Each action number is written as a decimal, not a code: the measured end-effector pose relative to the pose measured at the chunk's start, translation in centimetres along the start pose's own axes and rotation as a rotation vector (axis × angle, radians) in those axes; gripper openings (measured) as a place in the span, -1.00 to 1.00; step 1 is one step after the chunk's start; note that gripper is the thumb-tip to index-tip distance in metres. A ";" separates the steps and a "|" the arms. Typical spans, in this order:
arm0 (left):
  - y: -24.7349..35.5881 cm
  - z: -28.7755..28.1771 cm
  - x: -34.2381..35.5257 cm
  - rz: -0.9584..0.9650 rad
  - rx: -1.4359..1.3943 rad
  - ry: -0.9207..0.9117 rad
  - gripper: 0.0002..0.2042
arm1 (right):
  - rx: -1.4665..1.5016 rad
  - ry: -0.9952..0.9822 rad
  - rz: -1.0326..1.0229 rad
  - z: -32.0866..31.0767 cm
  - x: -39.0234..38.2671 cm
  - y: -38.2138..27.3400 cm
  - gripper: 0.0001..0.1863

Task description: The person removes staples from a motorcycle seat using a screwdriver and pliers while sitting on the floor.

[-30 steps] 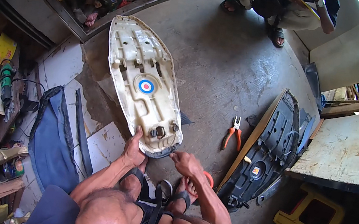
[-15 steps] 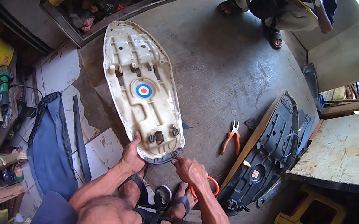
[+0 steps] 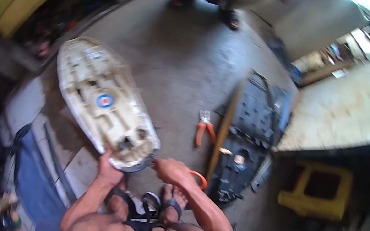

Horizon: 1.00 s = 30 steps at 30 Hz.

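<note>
A white plastic seat base [image 3: 100, 102] with a round red-and-blue sticker lies underside up on the concrete floor in front of me. My left hand [image 3: 109, 169] grips its near edge from below. My right hand [image 3: 172, 170] is closed on an orange-handled tool [image 3: 198, 178] at the near rim of the base, where a dark strip of cover shows. My sandalled feet [image 3: 166, 204] sit just below the base.
Orange-handled pliers [image 3: 205, 127] lie on the floor to the right. A black seat base [image 3: 249, 140] leans beside a wooden board [image 3: 340, 111]. A yellow stool [image 3: 318, 192] stands at right. Blue fabric [image 3: 34, 179] and clutter fill the left. Another person's feet [image 3: 231, 19] are at the top.
The view has swung left and blurred, so everything sits further right in the picture. Both hands stay at the near end of the white seat base.
</note>
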State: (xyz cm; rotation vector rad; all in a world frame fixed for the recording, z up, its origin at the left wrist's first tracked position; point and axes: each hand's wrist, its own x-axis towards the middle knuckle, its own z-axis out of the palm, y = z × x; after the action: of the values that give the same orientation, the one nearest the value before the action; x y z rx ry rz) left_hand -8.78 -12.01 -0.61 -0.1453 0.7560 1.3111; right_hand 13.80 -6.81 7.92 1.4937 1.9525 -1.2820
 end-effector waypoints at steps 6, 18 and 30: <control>0.5 1.1 -1.1 -0.005 0.127 -0.079 -0.38 | 0.252 -0.135 -0.146 0.8 3.3 3.0 -0.62; 1.1 1.8 -1.5 -0.006 0.073 0.019 -0.48 | 0.606 0.076 -0.106 6.4 0.2 3.8 -0.46; 0.2 2.7 -2.7 0.049 0.093 0.045 -0.51 | -0.144 0.173 -0.047 2.0 -1.8 -1.2 -0.55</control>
State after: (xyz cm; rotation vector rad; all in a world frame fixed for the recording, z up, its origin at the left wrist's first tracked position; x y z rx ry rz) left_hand -7.96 -12.84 3.03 -0.0823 0.8614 1.3204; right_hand 12.90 -9.52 8.74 1.5396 2.1505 -1.0361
